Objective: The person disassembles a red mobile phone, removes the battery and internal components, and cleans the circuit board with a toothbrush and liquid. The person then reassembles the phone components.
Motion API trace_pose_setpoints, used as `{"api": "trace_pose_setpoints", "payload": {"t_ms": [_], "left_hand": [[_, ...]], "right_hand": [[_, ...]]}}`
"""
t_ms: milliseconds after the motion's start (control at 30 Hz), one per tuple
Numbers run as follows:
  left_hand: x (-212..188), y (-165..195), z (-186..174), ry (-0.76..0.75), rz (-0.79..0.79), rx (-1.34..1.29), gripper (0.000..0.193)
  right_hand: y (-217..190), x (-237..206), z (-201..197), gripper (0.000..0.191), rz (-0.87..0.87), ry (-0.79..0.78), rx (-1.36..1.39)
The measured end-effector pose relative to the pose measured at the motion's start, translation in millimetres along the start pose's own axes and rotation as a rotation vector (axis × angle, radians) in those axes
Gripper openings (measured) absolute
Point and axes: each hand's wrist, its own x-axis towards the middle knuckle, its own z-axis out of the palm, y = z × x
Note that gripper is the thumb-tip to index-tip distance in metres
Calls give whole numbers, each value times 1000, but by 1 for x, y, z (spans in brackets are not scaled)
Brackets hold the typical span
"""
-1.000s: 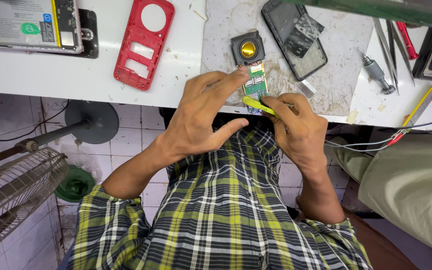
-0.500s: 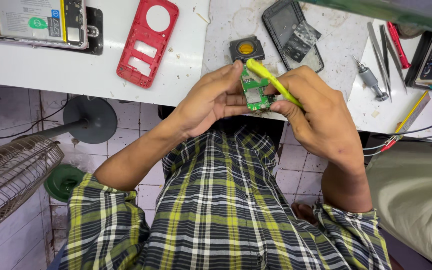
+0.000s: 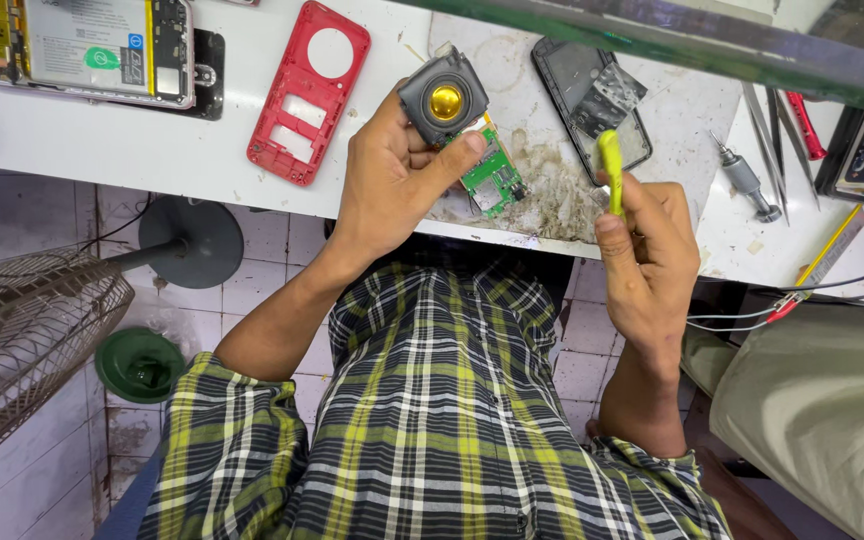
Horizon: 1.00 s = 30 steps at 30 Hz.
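Hands are up over the edge of the white table (image 3: pixel 102 140). The left hand (image 3: pixel 392 180) is closed around a small green circuit board (image 3: pixel 490 172), with the thumb pressed on top of it. A grey square speaker (image 3: pixel 443 98) with a gold middle sits at the far end of the board, touching the fingertips. The right hand (image 3: pixel 652 260) is shut around a yellow stick tool (image 3: pixel 610 172), which points up, just beside the board but not touching it.

On the table, a red phone frame (image 3: pixel 307 95) lies to the left of the hands. Further left is an opened phone (image 3: pixel 82 45) lying like a tray, and inside it you can see its flat battery. A black phone shell (image 3: pixel 592 95) holds a crumpled silver piece. A screwdriver (image 3: pixel 747 185) and 2 metal tweezers (image 3: pixel 767 125) lie to the right.
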Motion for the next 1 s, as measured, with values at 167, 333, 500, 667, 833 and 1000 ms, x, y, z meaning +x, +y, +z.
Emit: {"api": "trace_pose_setpoints", "payload": {"t_ms": [167,333,500,667,833,1000], "left_hand": [[1,3,-7,48,-40,84,35],[-1,5,-6,85,-59,62,31],[-10,10,-5,106,-62,17,21],[-22,21,-3,82,-170,-310,24],[-31,28,1,19,-129,-334,25],[-34,32,2,-5,-118,-315,25]], "right_hand": [[5,-14,12,34,-68,31,-174],[-5,-22,20,41,-10,21,-237],[-9,-33,26,54,329,-69,270],[-6,-32,32,57,313,-1,483],[-12,-26,32,54,292,20,676],[-17,-21,33,50,285,44,655]]}}
